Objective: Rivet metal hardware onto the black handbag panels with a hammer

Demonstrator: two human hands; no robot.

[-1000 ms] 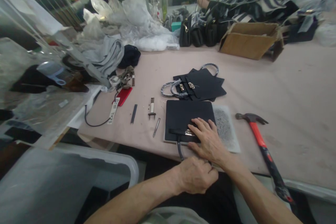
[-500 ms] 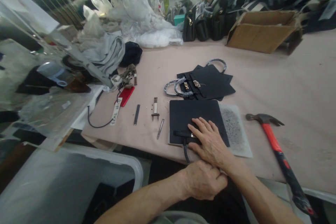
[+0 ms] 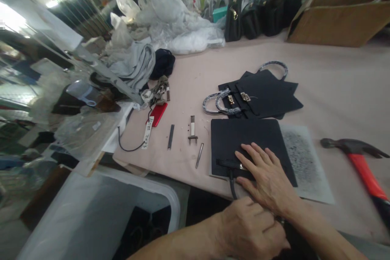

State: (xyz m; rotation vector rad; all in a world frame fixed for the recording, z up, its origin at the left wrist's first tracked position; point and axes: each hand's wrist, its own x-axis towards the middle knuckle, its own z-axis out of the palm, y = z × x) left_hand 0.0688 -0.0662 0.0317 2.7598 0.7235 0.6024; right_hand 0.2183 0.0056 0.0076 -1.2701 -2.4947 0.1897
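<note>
Black panel (image 3: 233, 140) near the table's (image 3: 335, 77) front edge, overlapping a speckled sheet (image 3: 307, 162). Right hand (image 3: 265, 176), 5 o'clock on the panel: palm down, fingers loosely spread, grasping nothing. Left hand (image 3: 252, 227), 6 o'clock: fingers clenched, apparently on the handle (image 3: 231, 185), their hold hidden. Handle and clasp (image 3: 242, 166) appear already attached; whether fastening remains cannot be told. Stacked panels (image 3: 271, 97), 1 o'clock, bear clasps and wrapped handles; hammer (image 3: 364, 174), 3 o'clock, and metal rod (image 3: 199, 155), 9 o'clock, lie unheld
</note>
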